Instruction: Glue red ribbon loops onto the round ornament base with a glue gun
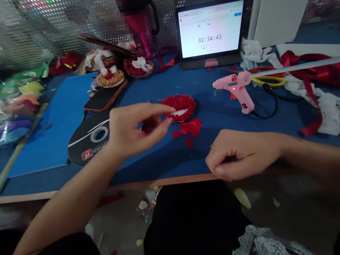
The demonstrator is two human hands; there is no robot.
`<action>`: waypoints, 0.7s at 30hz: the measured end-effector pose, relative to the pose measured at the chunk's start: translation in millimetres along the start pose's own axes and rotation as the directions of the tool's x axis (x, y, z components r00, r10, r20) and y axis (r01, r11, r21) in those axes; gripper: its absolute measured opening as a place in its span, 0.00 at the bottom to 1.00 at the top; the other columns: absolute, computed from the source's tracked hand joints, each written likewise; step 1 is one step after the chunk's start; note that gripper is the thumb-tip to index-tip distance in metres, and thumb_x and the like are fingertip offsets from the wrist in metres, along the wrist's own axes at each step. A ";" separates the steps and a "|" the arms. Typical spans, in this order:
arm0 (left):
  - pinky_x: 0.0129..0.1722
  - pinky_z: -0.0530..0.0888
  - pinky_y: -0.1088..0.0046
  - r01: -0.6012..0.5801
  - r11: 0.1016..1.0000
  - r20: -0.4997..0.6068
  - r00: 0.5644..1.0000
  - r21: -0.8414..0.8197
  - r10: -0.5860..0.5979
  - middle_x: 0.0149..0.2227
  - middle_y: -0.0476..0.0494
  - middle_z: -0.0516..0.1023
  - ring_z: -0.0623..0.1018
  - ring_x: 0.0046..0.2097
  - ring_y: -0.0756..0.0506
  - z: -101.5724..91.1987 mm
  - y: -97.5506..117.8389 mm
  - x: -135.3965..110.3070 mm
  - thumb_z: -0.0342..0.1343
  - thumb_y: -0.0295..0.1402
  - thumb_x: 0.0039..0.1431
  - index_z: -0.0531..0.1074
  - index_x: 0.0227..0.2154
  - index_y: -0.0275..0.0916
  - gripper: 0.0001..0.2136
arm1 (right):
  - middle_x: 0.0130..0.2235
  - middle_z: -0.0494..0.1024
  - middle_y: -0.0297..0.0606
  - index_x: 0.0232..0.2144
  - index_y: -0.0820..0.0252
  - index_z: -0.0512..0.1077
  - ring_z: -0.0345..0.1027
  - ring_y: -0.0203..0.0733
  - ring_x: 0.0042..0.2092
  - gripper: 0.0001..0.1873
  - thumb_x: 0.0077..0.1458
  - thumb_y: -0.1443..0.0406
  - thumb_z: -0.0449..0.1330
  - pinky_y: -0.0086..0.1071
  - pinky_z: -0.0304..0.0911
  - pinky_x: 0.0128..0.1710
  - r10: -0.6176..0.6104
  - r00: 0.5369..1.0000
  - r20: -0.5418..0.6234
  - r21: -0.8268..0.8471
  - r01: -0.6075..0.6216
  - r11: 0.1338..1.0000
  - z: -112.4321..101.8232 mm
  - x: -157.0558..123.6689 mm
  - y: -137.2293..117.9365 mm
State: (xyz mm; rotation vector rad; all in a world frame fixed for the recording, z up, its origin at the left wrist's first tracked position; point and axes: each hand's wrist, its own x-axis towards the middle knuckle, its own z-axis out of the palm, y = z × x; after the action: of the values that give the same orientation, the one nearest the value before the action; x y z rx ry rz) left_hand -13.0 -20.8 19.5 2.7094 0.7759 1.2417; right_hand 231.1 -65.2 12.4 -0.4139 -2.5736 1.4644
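A small round red piece with a rough, ruffled surface point(187, 102) lies on the blue table, a white patch showing on its near side. At its left edge my left hand point(134, 129) is held in a pinch, thumb and index tips close together beside the white patch. Whatever those tips hold, if anything, is too small to make out. Several red scraps point(191, 128) lie just in front of the round piece. Near the table's front edge, my right hand point(242, 152) is closed with thumb against curled fingers, their contents hidden.
A pink glue gun point(235, 86) with a long stick and cord lies right, near red ribbon point(306, 65) and white strips point(333, 111). Behind stand a tablet point(212, 29) and pink bottle point(135, 20). Left are a phone point(104, 96), black disc point(77, 145) and bagged coloured material point(1, 116).
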 end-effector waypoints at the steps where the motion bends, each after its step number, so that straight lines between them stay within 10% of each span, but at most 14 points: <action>1: 0.21 0.65 0.79 0.077 0.996 0.075 0.994 -0.033 -0.074 0.23 0.53 0.75 0.70 0.21 0.55 -0.3 -6.3 5.4 0.57 0.34 0.59 0.76 0.34 0.42 0.04 | 0.20 0.58 0.25 0.20 0.61 0.61 0.51 0.27 0.23 0.14 0.57 0.69 0.54 0.24 0.49 0.26 -0.008 0.997 0.081 0.015 0.007 1.000 1.9 -0.4 0.2; 5: 0.29 0.67 0.78 0.080 0.996 0.493 0.868 -0.038 -0.051 0.31 0.48 0.78 0.74 0.28 0.53 1.0 -28.5 9.7 0.56 0.37 0.60 0.78 0.33 0.40 0.08 | 0.18 0.60 0.23 0.18 0.61 0.65 0.53 0.26 0.21 0.14 0.52 0.65 0.62 0.23 0.50 0.25 0.001 0.978 0.208 0.016 -0.004 1.000 9.2 -0.6 1.9; 11: 0.27 0.61 0.76 -0.135 0.967 0.685 0.727 0.215 -0.051 0.35 0.48 0.77 0.74 0.31 0.51 12.0 -29.9 -9.0 0.56 0.34 0.60 0.78 0.36 0.41 0.07 | 0.23 0.70 0.25 0.32 0.58 0.77 0.62 0.27 0.25 0.14 0.44 0.76 0.57 0.22 0.56 0.29 0.046 0.970 0.237 0.034 -0.056 0.998 10.0 -6.7 5.1; 21: 0.26 0.64 0.74 -0.409 0.885 0.660 0.731 0.224 0.171 0.29 0.47 0.74 0.74 0.30 0.50 21.6 -31.3 -17.7 0.46 0.27 0.65 0.74 0.28 0.36 0.13 | 0.22 0.68 0.27 0.27 0.61 0.72 0.60 0.27 0.23 0.05 0.53 0.69 0.56 0.22 0.56 0.28 0.037 0.999 0.028 0.059 -0.039 0.998 12.9 -10.5 13.9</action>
State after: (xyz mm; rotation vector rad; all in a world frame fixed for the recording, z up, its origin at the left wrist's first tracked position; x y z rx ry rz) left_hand -20.2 1.4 -15.4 3.3213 0.5163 0.1255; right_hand 239.9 -72.3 -6.1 -0.4401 -2.5492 1.5650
